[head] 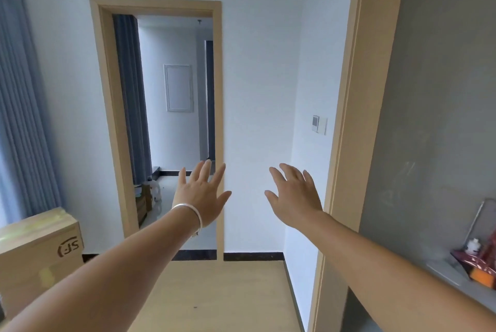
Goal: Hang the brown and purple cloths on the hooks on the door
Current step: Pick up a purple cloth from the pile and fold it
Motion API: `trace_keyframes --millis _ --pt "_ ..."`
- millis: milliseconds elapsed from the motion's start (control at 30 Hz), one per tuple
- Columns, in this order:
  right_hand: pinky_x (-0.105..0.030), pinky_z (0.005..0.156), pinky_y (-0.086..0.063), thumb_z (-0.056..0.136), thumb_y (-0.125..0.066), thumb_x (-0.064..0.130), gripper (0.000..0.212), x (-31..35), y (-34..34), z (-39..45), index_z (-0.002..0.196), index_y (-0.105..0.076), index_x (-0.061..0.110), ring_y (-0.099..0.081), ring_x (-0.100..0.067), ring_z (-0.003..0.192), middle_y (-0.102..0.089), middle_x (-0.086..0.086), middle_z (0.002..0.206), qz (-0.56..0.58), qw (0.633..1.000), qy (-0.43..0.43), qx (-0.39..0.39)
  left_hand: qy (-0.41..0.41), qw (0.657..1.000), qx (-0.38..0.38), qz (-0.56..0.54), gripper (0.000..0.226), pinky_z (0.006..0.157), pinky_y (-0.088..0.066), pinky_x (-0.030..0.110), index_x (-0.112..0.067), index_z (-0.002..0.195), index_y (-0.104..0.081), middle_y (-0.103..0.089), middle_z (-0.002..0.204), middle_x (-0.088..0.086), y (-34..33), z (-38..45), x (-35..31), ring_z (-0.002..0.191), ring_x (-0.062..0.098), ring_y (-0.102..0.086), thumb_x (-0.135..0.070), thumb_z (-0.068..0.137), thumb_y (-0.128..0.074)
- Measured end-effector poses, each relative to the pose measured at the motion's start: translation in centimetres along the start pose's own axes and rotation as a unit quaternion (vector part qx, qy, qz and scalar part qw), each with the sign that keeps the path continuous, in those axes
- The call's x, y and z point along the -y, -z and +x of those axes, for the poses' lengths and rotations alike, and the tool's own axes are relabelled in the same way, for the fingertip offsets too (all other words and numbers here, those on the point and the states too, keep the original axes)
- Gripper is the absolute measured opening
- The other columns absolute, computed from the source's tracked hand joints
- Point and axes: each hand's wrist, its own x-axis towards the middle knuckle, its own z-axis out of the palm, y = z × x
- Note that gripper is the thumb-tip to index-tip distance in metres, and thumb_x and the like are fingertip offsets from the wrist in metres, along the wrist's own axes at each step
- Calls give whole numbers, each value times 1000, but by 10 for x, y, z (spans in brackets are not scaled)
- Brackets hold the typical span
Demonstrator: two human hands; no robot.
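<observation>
- Cardboard box [40, 251] at lower left, beside the grey curtain [21, 90].
- Left hand [201, 194], bracelet [192, 212] on wrist, fingers spread, holding nothing.
- Open doorway [161, 116] behind.
- Right hand [295, 197], fingers spread, holding nothing.
- Cloths and hooks: not in view.

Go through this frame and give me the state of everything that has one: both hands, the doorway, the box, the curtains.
Left hand: open, fingers spread, holding nothing; silver bracelet on its wrist.
Right hand: open, fingers spread, empty.
Wood-framed doorway: open, room beyond visible.
Brown cardboard box: closed, taped on top.
Grey-blue curtain: drawn, hanging straight.
Brown and purple cloths, door hooks: not in view.
</observation>
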Motion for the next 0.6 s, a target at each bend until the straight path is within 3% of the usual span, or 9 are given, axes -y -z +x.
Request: trace_keyframes --millis 300,600 --pt "-44 118 -6 99 -36 45 57 -81 -70 136 149 -22 23 -14 -19 144 -20 -4 157 0 1000 16 -1 41 999 -4 -8 69 117 -8 52 -31 152 8 -9 161 5 -78 157 -22 148 23 -6 -62 95 -16" --pt "-45 118 -4 99 -35 46 58 -133 -145 235 150 -19 24 -12 -19 145 -17 -5 158 4 1000 -3 28 16 1000 1 -3 68 116 -10 52 -29 152 3 -14 158 6 -152 267 -37 146 22 -9 -60 95 -19"
